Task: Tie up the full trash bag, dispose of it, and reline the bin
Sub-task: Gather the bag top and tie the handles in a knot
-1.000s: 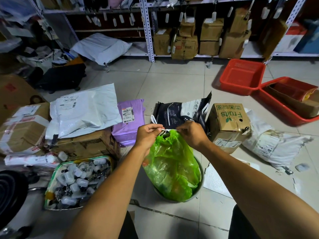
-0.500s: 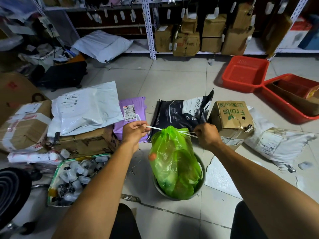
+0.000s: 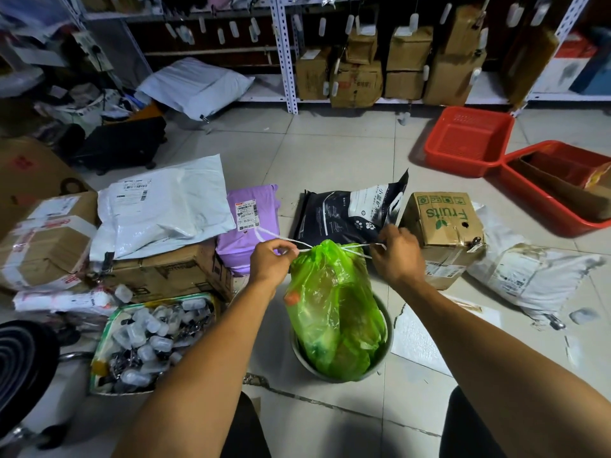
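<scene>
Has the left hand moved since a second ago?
Yes. The left hand has pulled leftward, away from the green bag's neck, toward the purple parcel, drawing the string tight.

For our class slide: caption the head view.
Both hands, left hand and right hand, pull white drawstrings on a green trash bag in its bin.

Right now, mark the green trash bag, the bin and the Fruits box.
green trash bag [image 3: 334,305]: head view, on its bulging front.
bin [image 3: 387,328]: head view, on its right rim.
Fruits box [image 3: 443,219]: head view, on its printed top.
</scene>
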